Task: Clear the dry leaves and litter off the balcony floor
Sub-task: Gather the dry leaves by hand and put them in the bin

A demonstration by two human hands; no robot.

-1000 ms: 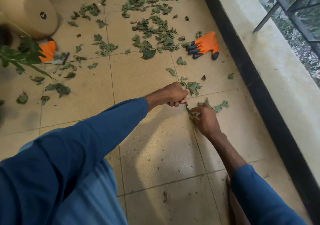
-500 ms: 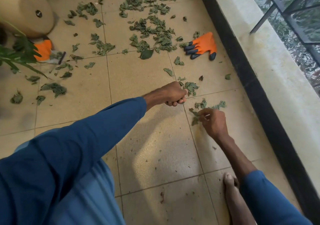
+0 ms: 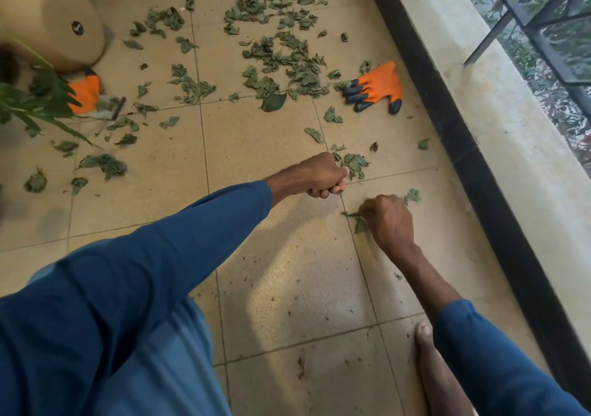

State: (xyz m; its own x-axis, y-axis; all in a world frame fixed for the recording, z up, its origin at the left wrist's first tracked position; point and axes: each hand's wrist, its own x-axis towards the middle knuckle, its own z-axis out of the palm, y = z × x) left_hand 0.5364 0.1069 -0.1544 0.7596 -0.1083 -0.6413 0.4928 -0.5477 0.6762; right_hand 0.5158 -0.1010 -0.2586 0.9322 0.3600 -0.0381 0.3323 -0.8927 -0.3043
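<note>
So the right hand (image 3: 388, 220) is pinching crumpled dry green leaves (image 3: 360, 225) off the beige tiled balcony floor (image 3: 287, 287). The left hand (image 3: 323, 176) is balled into a fist just beside it, probably stashing the haul. Loads more lie scattered beyond, round the orange work glove (image 3: 377, 86).

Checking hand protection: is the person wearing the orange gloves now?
No, the left hand and the right hand, pinching dry leaves, are bare; one orange glove lies on the tiles.
</note>
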